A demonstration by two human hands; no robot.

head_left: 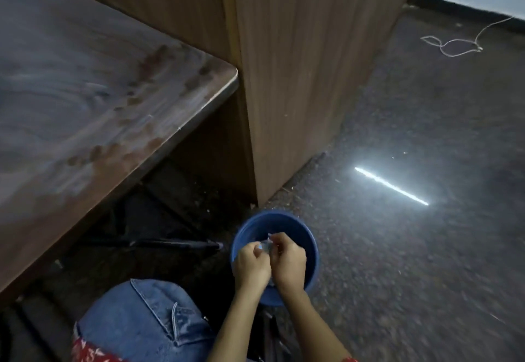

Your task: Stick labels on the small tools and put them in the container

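Observation:
A round blue container (308, 241) stands on the dark floor beside my knee. Both my hands are over its opening, close together. My left hand (251, 266) and my right hand (288, 262) pinch a small pale, shiny thing (266, 245) between their fingertips. It is too small and blurred to tell whether it is a tool or a label. The hands hide most of the container's inside.
A worn brown table (85, 100) fills the left side, with a dark metal frame beneath it. A tall wooden cabinet (298, 77) stands behind the container. A loose white cord (454, 46) lies on the floor at the far right. My jeans-clad knee (147, 322) is at the bottom.

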